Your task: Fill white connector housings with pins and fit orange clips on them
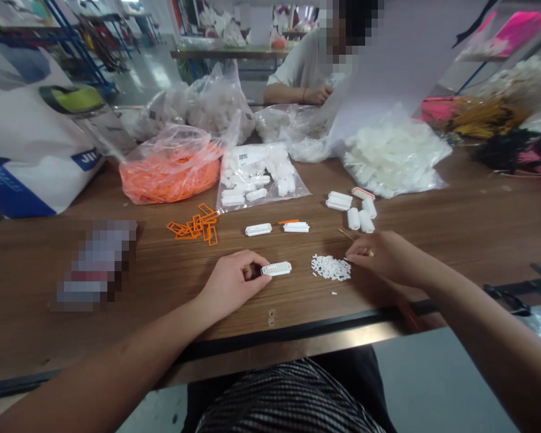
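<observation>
My left hand (231, 281) is closed, thumb and fingers pinching one end of a white connector housing (277, 269) whose face shows rows of small holes. My right hand (383, 255) is pinched at the right edge of a pile of tiny white plugs (330, 267). From its fingers juts a thin needle-like tool (345, 234); whether a plug is also between the fingertips is too small to tell. A single loose plug (334, 293) lies below the pile. Beyond my hands are two more white connector housings, one on the left (258, 230) and one on the right (296, 227).
Orange frames (198, 225) lie loose before a bag of orange parts (171, 174). Bagged white housings (261, 177) and a bag of whitish pieces (392, 153) stand behind. Several white housings (339, 201) sit at right. Another person (297, 78) sits opposite.
</observation>
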Action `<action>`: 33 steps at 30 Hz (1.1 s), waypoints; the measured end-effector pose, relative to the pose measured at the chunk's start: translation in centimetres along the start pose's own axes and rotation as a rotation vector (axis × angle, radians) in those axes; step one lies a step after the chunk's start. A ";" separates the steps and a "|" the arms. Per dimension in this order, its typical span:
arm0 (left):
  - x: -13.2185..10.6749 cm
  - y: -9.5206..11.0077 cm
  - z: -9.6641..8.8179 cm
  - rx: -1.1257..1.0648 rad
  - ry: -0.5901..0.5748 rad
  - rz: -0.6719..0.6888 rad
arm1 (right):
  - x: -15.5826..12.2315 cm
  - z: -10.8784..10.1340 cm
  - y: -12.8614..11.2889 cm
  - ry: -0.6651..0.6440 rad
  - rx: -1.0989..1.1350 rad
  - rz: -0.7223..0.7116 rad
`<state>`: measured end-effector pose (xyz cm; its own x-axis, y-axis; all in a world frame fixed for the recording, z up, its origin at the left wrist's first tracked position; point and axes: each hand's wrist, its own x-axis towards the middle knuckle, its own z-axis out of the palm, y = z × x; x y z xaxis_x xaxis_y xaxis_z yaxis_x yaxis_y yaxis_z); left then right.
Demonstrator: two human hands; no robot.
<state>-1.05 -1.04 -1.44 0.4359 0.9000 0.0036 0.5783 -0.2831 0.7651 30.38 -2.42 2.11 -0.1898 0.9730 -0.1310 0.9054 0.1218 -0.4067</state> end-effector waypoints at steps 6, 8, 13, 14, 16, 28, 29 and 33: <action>0.0 -0.1 0.0 0.009 -0.002 0.005 | 0.5 0.4 -0.2 -0.020 -0.266 -0.127; 0.0 -0.2 0.0 0.009 -0.007 0.001 | 0.9 0.3 -0.3 -0.038 -0.339 -0.227; 0.0 -0.1 -0.1 0.007 -0.006 -0.002 | 0.7 0.1 0.0 -0.008 -0.270 -0.230; 0.0 -0.1 -0.1 0.008 -0.005 -0.004 | 0.5 0.1 0.1 0.010 -0.232 -0.177; 0.0 0.0 -0.1 0.012 -0.005 -0.010 | 0.0 0.2 0.1 0.024 -0.169 -0.090; 0.0 0.0 -0.1 0.013 -0.007 -0.007 | -0.6 0.8 0.7 0.010 -0.103 0.109; 0.0 0.1 -0.1 0.011 -0.008 -0.005 | -0.6 0.9 0.8 0.004 -0.108 0.106; -0.1 0.2 0.0 -0.010 -0.005 -0.008 | -0.6 1.1 0.7 -0.034 -0.091 0.091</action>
<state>-0.97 -1.17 -1.23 0.4344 0.9007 -0.0055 0.5750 -0.2726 0.7714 30.72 -3.09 0.95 -0.1165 0.9739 -0.1948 0.9500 0.0520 -0.3079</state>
